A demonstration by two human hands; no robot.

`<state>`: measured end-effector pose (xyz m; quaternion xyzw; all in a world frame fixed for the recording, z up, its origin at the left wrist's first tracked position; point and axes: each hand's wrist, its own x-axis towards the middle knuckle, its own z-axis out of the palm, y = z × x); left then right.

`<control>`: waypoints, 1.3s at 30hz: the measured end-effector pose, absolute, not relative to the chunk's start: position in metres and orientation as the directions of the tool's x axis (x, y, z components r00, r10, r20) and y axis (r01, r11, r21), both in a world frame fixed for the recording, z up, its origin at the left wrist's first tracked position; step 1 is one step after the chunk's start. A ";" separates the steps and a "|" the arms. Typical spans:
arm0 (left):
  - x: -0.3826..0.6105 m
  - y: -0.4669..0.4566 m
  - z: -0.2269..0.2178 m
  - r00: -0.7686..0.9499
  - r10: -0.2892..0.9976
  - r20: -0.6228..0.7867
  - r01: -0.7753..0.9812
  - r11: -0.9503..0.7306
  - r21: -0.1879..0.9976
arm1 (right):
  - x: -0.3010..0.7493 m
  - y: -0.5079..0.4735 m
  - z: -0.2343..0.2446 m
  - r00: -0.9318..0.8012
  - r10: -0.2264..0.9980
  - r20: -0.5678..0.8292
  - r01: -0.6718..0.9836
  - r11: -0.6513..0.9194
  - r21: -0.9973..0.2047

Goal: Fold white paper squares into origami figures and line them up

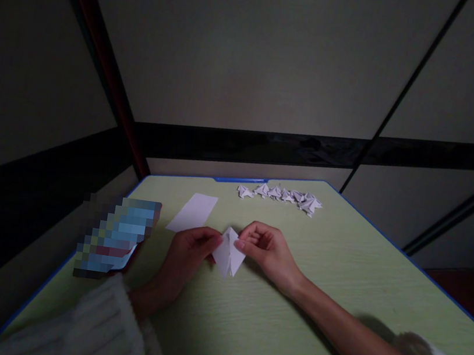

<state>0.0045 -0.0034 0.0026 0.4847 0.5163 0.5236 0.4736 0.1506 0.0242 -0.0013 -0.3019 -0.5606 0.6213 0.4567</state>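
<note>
A small piece of folded white paper (227, 255) is held up above the table, diamond-like in outline with a crease down its middle and loose points at the bottom. My left hand (185, 257) pinches its left side between thumb and fingers. On the opposite side, my right hand (269, 254) grips the right edge, thumb in front and the other fingers curled. Behind my left hand lies a flat sheet of white paper (194, 211). Several small folded paper figures (286, 195) sit in a row near the table's far edge.
The light green table (336, 285) has a blue rim and stands close to cabinet panels (254, 56). On the left, a blurred-out flat object with a dark red edge (122, 238) lies near the table's side. A blue strip (241, 180) runs along the far edge.
</note>
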 end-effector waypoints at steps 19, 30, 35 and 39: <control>0.007 -0.003 -0.003 0.025 1.000 -0.018 0.114 0.015 0.993 | 0.146 0.020 -0.001 -0.374 0.918 0.132 -0.256 0.035 -0.966; 0.011 -0.010 -0.002 0.067 0.996 0.064 0.223 -0.078 0.972 | 0.143 0.019 -0.004 -0.409 0.912 0.023 -0.141 -0.039 -0.989; 0.010 -0.007 -0.005 0.077 0.997 0.019 0.130 -0.029 0.991 | 0.142 0.018 -0.006 -0.331 0.941 0.065 -0.269 -0.028 -0.963; 0.012 -0.007 -0.003 0.117 0.988 -0.100 0.063 0.093 0.994 | 0.141 0.018 -0.005 -0.294 0.951 0.094 -0.349 -0.015 -0.937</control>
